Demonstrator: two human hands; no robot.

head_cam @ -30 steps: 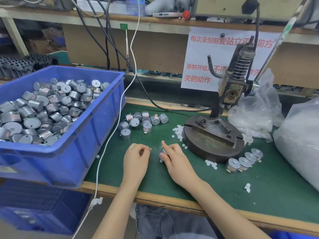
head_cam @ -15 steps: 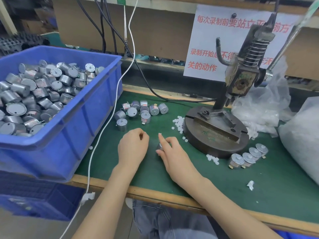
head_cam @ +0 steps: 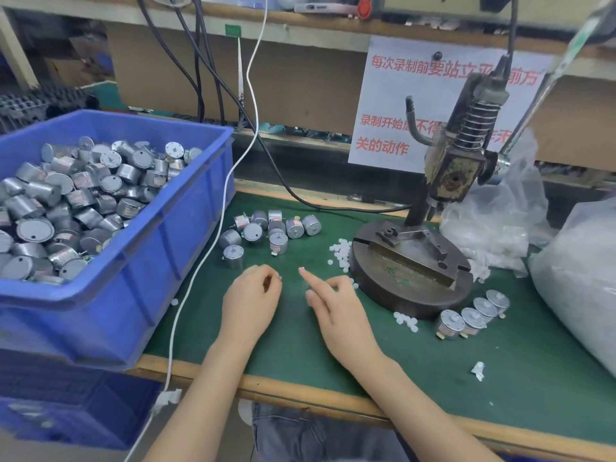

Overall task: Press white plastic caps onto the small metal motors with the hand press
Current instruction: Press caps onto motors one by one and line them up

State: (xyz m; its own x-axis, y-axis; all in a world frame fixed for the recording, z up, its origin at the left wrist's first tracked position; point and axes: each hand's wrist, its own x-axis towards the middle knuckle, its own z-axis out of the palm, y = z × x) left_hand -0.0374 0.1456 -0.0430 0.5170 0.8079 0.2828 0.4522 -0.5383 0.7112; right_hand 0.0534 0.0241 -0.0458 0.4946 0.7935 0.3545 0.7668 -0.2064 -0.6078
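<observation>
Capped motors (head_cam: 473,316): four, lower right. Bin (head_cam: 150,261), loose motors (head_cam: 278,243) pending. My left fingers (head_cam: 261,276) curled, contents unclear; right fingers (head_cam: 316,280) loose, index straight.

Hand press (head_cam: 446,181): lever (head_cam: 581,40) runs out past top right corner.
Blue bin (head_cam: 140,261): cut by left edge.
Plastic bag (head_cam: 580,281): cut by right edge.
Printed sign (head_cam: 400,105): right part hidden behind press.
Left hand (head_cam: 250,301): curled fingers hide any contents.
Right hand (head_cam: 340,311): underside unseen.
</observation>
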